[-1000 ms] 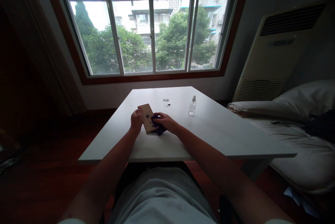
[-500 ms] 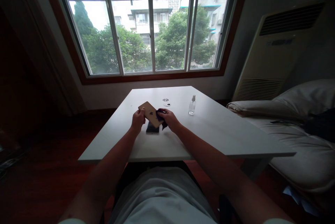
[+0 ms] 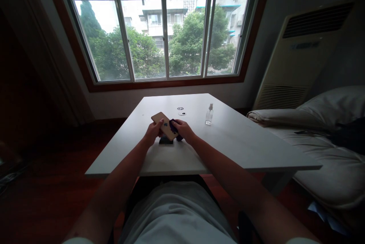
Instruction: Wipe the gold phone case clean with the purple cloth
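Note:
My left hand (image 3: 154, 130) is closed on the left side of a gold phone case (image 3: 162, 120) with a dark emblem on its back; whether a phone sits inside it I cannot tell. Between the fingers of my right hand (image 3: 184, 129) is a dark purple cloth (image 3: 172, 125), pressed against the right end of the case. Part of the cloth hangs below my fingers. Underneath, a dark-screened phone (image 3: 165, 142) lies on the white table (image 3: 176, 162), partly covered by the case and my left hand.
A clear spray bottle (image 3: 209, 117) stands upright on the right of the table. Two small round items, a patterned disc (image 3: 180, 108) and a white disc (image 3: 181, 114), lie behind my hands. A sofa (image 3: 308, 149) is on the right, below an air conditioner (image 3: 302, 57).
My left hand has slid further over the case, its thumb now lying on the back. The case has tilted slightly, and the cloth has bunched closer to my right hand.

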`<state>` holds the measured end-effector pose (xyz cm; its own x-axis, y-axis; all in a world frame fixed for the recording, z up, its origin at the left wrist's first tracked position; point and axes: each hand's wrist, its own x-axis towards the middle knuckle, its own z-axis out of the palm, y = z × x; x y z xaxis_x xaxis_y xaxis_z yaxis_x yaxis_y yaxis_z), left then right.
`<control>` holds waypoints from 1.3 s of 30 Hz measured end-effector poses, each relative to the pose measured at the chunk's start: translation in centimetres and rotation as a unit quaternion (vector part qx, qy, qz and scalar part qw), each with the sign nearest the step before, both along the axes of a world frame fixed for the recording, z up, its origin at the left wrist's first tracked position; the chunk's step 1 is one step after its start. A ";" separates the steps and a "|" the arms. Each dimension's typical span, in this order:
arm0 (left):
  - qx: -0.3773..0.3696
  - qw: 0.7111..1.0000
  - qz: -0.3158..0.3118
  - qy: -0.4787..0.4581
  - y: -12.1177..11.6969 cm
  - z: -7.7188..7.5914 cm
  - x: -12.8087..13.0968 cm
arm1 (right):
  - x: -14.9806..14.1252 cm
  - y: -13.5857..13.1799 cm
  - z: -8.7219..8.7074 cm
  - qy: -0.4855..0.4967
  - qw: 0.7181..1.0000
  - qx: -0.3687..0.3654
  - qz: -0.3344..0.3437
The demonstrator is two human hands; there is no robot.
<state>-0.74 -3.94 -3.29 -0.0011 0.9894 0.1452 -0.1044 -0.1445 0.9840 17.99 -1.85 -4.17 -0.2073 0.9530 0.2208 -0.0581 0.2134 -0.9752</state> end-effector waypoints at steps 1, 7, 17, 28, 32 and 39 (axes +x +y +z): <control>0.001 1.000 -0.001 -0.001 0.0 0.0 0.0 | 0.0 0.0 0.0 -0.018 1.000 0.017 -0.005; 0.008 1.000 0.009 0.007 0.1 -0.1 0.2 | 0.8 -0.1 0.3 -0.123 0.962 0.177 -0.166; 0.007 1.000 0.015 0.007 0.0 0.0 0.0 | 0.7 -1.4 1.1 -0.197 0.930 0.275 -0.145; 0.007 0.999 -0.033 0.013 -0.2 -0.2 0.5 | 0.6 -3.4 2.6 -0.168 0.925 0.307 -0.145; 0.024 0.999 -0.024 -0.006 -0.1 -0.2 0.4 | 0.2 -4.9 3.0 -0.171 0.918 0.350 -0.074; 0.012 0.999 0.009 -0.051 0.2 -0.3 0.2 | -0.1 -6.3 3.3 -0.200 0.910 0.362 -0.003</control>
